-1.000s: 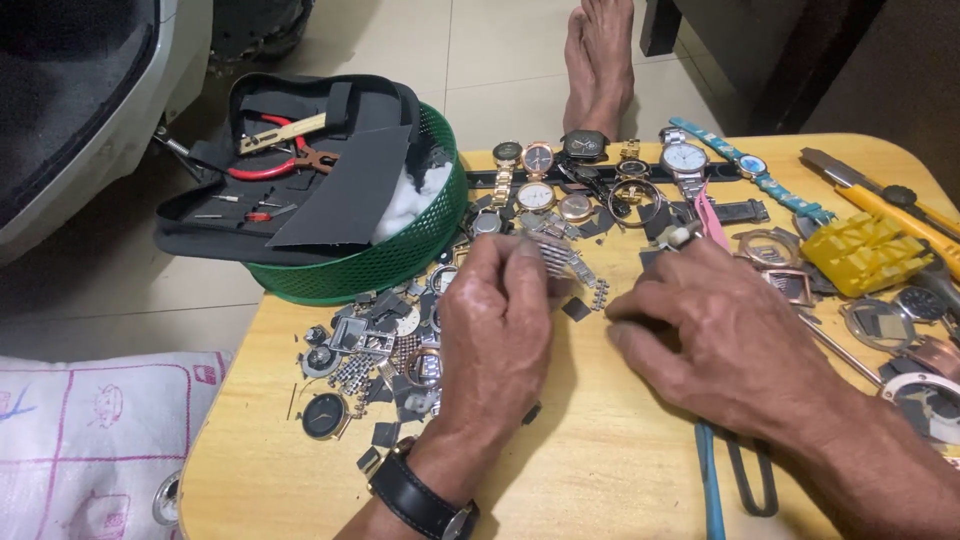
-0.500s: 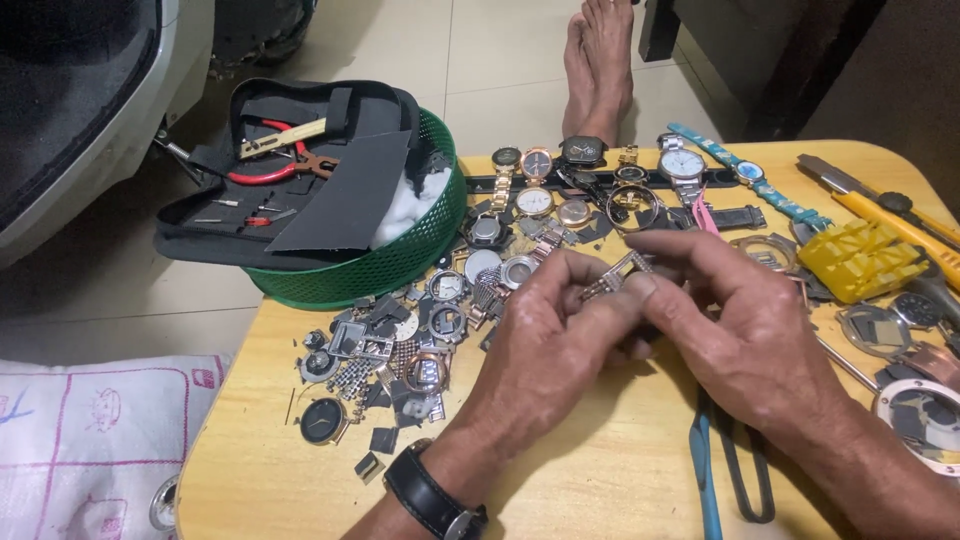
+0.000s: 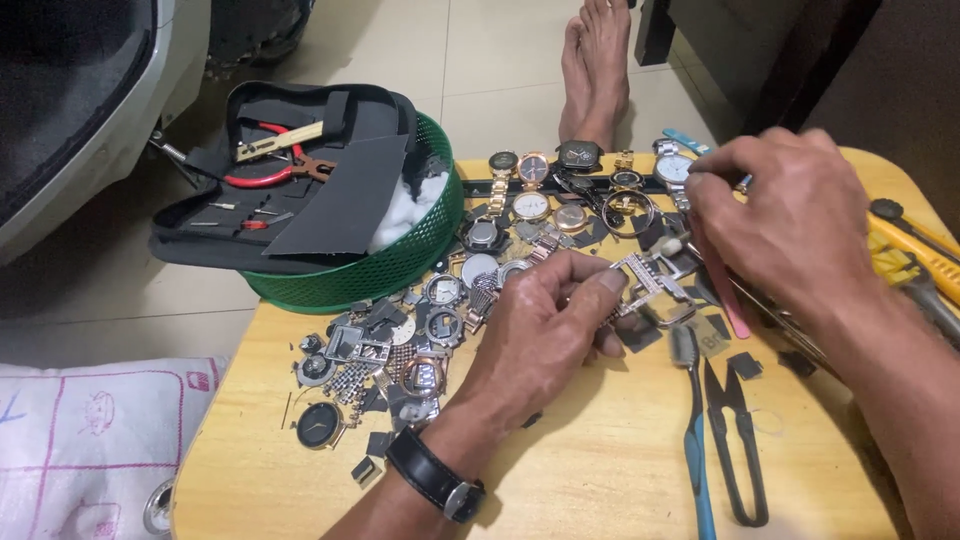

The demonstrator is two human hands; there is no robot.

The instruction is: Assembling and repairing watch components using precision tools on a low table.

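A silver watch case (image 3: pixel 640 283) is pinched in the left hand (image 3: pixel 545 335), raised just above the table (image 3: pixel 600 470), apparently for inspection. The right hand (image 3: pixel 790 220), fingers curled, is held over the watches (image 3: pixel 560 195); what it grips cannot be told. Parts (image 3: pixel 385 345) are heaped beside a green basket (image 3: pixel 400 260). A tiled floor (image 3: pixel 470 50) is seen beyond.

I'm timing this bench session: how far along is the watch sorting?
Done: a row of whole watches lies at the table's far edge. In hand: left hand pinches a metal watch case; right hand holds a thin tool. Left: a heap of loose parts.
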